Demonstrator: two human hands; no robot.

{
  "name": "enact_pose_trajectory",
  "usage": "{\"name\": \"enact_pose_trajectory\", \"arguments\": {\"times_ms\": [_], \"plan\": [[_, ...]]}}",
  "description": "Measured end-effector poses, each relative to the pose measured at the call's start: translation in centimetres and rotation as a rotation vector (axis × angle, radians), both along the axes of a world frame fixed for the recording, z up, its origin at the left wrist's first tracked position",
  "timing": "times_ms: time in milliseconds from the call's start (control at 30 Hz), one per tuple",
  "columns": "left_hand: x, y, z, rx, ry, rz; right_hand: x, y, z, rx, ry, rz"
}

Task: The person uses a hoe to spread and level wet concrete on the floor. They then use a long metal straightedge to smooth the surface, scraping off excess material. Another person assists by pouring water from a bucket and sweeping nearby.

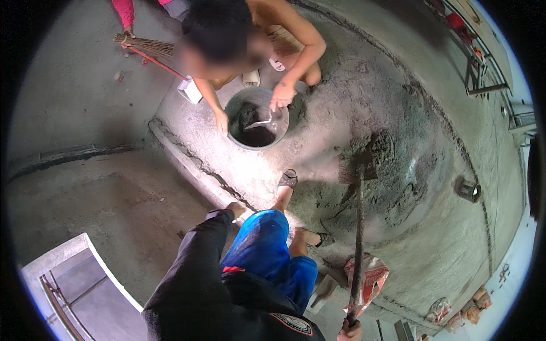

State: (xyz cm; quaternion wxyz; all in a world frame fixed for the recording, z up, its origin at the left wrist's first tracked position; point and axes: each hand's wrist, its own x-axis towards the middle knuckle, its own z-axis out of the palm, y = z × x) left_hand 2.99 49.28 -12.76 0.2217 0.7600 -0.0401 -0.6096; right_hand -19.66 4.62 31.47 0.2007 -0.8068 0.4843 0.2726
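1 shovel (359, 238) | 1 trowel (259, 123) | 1 bucket (255, 94) | 1 broom (156, 48) | 1 dustpan (191, 91) | 1 small can (468, 190)

The shovel handle (359, 244) looks like dark, matt, worn wood, beside a rough, lumpy, damp-looking heap of grey mix (398, 196). The bucket (253, 95) appears to be dull, smeared plastic; the trowel (259, 123) in it is pale metal. The floor (74, 91) is dusty, matt concrete. Blue shorts (259, 238) are creased cloth, the dark sleeve (187, 267) matt fabric. A crumpled sack (373, 275) resembles woven plastic; the railing (57, 307) is glossy metal.
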Motion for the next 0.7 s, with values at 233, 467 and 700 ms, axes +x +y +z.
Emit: {"name": "enact_pose_trajectory", "arguments": {"times_ms": [233, 467, 700], "plan": [[0.3, -1.7, 10.2, 0.08, 0.193, 0.793, 3.5, -1.7, 1.0, 0.057, 0.296, 0.063], [5.7, -14.1, 12.9, -0.401, 0.198, 0.717, 8.8, -6.8, 3.3, 0.0, 0.313, 0.216], [7.8, -6.0, 15.0, -0.438, 0.345, 1.014, 24.9, -6.4, 13.3, 0.3, -0.401, 0.086]]}}
